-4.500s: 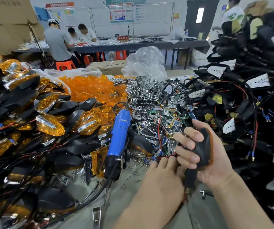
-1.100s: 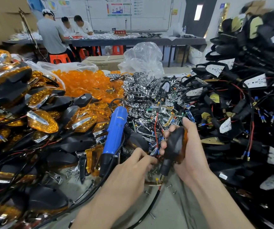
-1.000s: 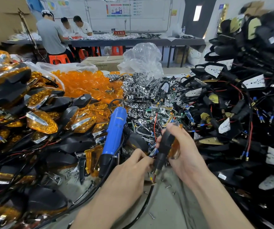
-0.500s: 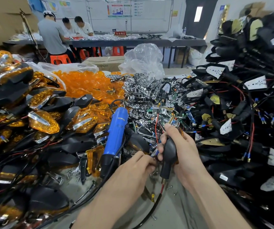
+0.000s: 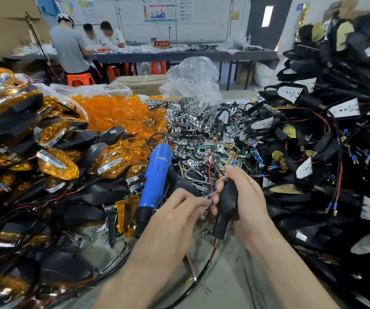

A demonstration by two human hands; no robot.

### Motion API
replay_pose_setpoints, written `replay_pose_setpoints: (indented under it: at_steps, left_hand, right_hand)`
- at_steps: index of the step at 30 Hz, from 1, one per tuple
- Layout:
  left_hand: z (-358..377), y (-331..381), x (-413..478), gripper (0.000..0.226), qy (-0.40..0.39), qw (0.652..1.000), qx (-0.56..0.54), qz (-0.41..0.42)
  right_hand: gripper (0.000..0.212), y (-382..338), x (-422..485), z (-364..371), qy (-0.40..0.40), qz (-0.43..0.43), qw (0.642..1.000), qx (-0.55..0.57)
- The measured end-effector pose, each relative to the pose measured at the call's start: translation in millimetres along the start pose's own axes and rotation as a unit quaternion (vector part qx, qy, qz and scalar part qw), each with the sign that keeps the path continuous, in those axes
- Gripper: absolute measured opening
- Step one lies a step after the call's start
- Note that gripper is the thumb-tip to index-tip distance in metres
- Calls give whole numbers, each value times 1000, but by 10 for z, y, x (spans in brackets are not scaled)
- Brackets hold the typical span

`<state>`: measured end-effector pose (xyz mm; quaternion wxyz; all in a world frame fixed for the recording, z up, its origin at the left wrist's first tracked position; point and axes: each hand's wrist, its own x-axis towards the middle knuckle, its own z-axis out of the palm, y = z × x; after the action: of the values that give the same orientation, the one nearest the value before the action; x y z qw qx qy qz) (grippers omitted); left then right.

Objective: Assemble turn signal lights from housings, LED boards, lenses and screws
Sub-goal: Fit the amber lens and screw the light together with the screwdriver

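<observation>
My right hand (image 5: 246,197) grips a black turn signal housing (image 5: 227,204) upright, its stem pointing down with a red and black wire (image 5: 204,266) trailing toward me. My left hand (image 5: 177,212) meets it from the left, fingertips pinching something small at the housing's side; what it pinches is too small to tell. A blue electric screwdriver (image 5: 155,177) lies just left of my hands. Loose screws (image 5: 228,250) dot the grey table (image 5: 231,284) below.
Finished amber-lens signals (image 5: 57,163) pile up at left, loose orange lenses (image 5: 117,112) behind them, chrome reflectors (image 5: 190,121) in the middle, black housings with LED boards and wires (image 5: 326,139) heaped at right. Three people work at a far table (image 5: 157,55).
My right hand has turned the housing from amber lens showing to its black back facing me, stem down. My left hand has come up against the housing's side.
</observation>
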<state>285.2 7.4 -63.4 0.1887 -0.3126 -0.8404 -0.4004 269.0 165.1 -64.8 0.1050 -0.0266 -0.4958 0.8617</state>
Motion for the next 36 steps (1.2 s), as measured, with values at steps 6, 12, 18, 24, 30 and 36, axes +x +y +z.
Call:
replay_pose_setpoints:
  at_steps: [6, 12, 18, 24, 30, 36]
  left_hand:
    - [18, 104, 20, 15, 110, 947, -253, -166]
    - [-5, 206, 64, 8, 150, 897, -372, -186]
    - [11, 148, 34, 19, 149, 927, -290, -187]
    - [30, 115, 30, 21, 155, 944, -236, -173]
    - [51, 101, 30, 9, 155, 951, -212, -162]
    - [59, 121, 33, 12, 157, 952, -210, -158]
  right_hand:
    - [22, 30, -44, 77, -57, 2, 998, 1]
    - [21, 98, -139, 195, -108, -23, 994, -24]
    - [26, 134, -163, 224, -72, -40, 993, -89]
    - [34, 112, -210, 276, -30, -59, 980, -189]
    - [34, 71, -245, 333, 5, -65, 972, -227]
    - [36, 93, -228, 330, 32, -72, 964, -252]
